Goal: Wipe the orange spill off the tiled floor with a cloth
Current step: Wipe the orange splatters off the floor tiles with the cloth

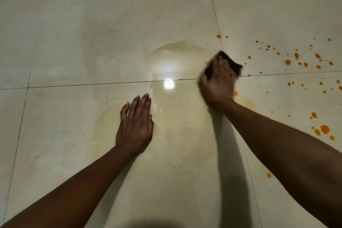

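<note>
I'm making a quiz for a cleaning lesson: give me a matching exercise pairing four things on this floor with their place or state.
Things: 1 left hand; 2 right hand; 3 dark brown cloth; 4 orange droplets.
States: A scattered on the pale tiled floor at right; B pressed under a hand; C flat on the floor, fingers straight; D holding the cloth.
Pairs: 1-C; 2-D; 3-B; 4-A.

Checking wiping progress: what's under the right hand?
A dark cloth, its far edge showing beyond the right hand. Any orange on the tiled floor beneath it is hidden.
</note>
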`<state>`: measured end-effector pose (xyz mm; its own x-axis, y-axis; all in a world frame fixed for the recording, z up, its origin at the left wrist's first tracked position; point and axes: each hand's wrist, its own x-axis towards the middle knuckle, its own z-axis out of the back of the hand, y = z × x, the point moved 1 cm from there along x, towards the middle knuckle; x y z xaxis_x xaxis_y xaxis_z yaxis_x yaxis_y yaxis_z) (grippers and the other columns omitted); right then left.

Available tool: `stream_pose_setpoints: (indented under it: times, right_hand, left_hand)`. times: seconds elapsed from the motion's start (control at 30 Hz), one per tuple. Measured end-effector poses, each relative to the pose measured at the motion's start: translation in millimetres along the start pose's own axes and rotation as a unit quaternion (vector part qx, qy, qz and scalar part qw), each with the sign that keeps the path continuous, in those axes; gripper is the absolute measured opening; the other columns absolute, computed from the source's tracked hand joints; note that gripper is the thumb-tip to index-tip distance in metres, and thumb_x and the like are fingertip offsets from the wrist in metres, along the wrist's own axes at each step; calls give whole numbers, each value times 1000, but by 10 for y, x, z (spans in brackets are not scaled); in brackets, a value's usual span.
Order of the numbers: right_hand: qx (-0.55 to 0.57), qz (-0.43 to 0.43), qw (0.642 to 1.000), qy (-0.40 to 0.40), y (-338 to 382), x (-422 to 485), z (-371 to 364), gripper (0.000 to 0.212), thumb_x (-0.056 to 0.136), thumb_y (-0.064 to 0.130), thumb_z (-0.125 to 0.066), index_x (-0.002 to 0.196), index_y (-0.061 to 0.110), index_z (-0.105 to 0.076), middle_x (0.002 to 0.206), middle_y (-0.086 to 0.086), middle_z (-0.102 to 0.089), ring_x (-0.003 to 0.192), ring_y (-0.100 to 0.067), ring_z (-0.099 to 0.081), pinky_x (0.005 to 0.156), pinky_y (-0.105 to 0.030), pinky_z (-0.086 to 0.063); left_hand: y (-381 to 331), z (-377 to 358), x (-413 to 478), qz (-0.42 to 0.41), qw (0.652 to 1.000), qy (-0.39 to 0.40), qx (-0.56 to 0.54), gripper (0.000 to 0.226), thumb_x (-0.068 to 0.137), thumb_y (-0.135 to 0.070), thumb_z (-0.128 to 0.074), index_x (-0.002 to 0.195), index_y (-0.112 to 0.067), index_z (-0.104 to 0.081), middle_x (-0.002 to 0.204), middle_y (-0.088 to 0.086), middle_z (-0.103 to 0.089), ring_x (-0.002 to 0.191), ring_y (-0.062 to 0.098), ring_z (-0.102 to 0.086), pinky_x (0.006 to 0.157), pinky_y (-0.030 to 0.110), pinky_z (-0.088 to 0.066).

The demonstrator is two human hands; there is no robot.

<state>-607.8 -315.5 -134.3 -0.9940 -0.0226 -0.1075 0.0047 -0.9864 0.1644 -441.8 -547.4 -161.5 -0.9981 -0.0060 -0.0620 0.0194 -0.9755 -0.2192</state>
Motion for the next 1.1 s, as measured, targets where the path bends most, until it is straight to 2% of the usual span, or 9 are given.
stream_pose_setpoints:
  times: [0.1,0.2,0.27,0.4,0.53,0.6,0.73,0.9,1.1]
  right_hand:
    - [13,-2,1000,-8,-349,-1154,-77,73,94,46,-35,156,12,-18,164,-10,-16,152,-23,-9,122,-43,-10]
    - [8,232,968,94,2,-1837,-270,77,90,51,-37,156,15,-20,164,-6,-15,152,-22,-9,121,-45,-15]
    - [-4,293,954,67,240,-1372,-228,74,90,48,-38,154,12,-28,162,-9,-24,150,-25,-19,120,-44,-17]
    - [5,-18,1000,10,-144,-707,-75,69,96,43,-39,155,11,-22,164,-9,-16,151,-23,-11,119,-41,-10]
    - [13,123,990,67,-511,-2276,-180,76,92,50,-38,158,19,-14,166,-1,-7,152,-19,-8,121,-40,-9]
    - [0,177,981,74,-785,-2333,-153,75,90,49,-41,155,17,-23,164,-2,-13,151,-22,-18,118,-40,-14]
    - [-2,-78,997,15,-665,-1307,3,71,94,44,-41,155,11,-23,164,-9,-15,151,-24,-12,118,-42,-12]
    - [11,63,997,46,-1023,-2613,-149,78,85,46,-46,155,16,-26,164,-3,-15,151,-21,-17,118,-39,-16]
    - [-15,-197,980,6,-2074,-2097,124,73,95,44,-43,156,10,-20,165,-9,-13,152,-24,-9,121,-44,-11]
  left_hand:
    - [-37,63,-21,0,1000,7,-3,54,95,-25,-30,146,-8,-35,156,5,-32,143,26,-30,116,47,-22]
    - [-57,118,-26,4,1000,23,-6,55,96,-25,-30,148,-8,-32,158,6,-29,144,25,-26,117,47,-19]
    - [-34,83,-17,-1,1000,14,-14,55,95,-26,-29,147,-9,-33,157,6,-30,144,25,-26,117,47,-19]
    - [-9,8,-20,-5,1000,1,-14,54,95,-26,-28,147,-10,-32,156,5,-31,144,24,-26,117,46,-18]
    - [-57,118,-39,0,1000,13,-14,54,96,-24,-29,147,-8,-31,157,7,-30,144,25,-25,117,46,-17]
    - [-67,168,-49,3,1000,15,-21,54,95,-24,-30,147,-7,-32,156,8,-30,144,26,-25,117,46,-16]
    - [-11,235,-44,12,999,9,-43,58,91,-28,-32,145,-5,-35,154,12,-32,143,29,-26,116,47,-15]
    - [-774,334,-2,-113,991,55,-44,63,85,-32,-45,140,-1,-41,153,18,-34,142,36,-28,113,53,-19]
    - [-2053,-103,202,-273,953,124,-36,61,98,-39,-40,149,-8,-26,160,8,-19,147,27,-15,115,44,-13]
